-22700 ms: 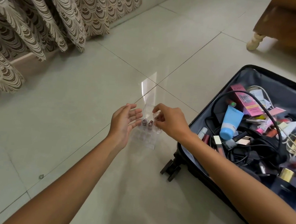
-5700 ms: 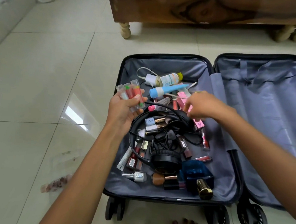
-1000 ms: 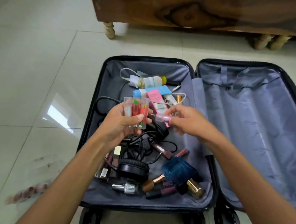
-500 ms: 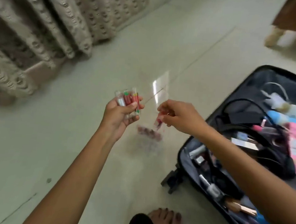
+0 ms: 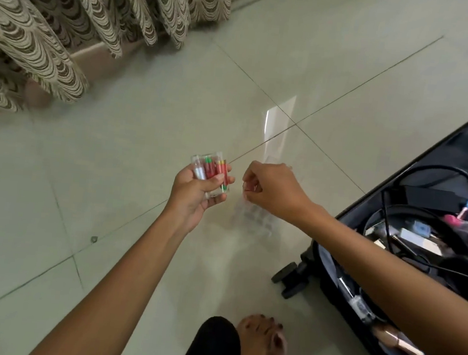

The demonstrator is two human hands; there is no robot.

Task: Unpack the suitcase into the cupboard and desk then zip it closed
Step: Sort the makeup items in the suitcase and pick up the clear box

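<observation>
Suitcase (image 5: 408,251) lies open, black-shelled, crammed with cables and cosmetics.

Black suitcase (image 5: 333,258) open flat on floor at right, grey lining, cluttered with cosmetics (image 5: 388,339) and cables (image 5: 416,169)

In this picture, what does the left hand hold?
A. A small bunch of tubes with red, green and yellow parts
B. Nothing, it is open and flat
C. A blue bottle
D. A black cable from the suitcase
A: the left hand grips a small bunch of tubes over the floor, beside the open suitcase, with red, green and yellow parts showing.
</observation>
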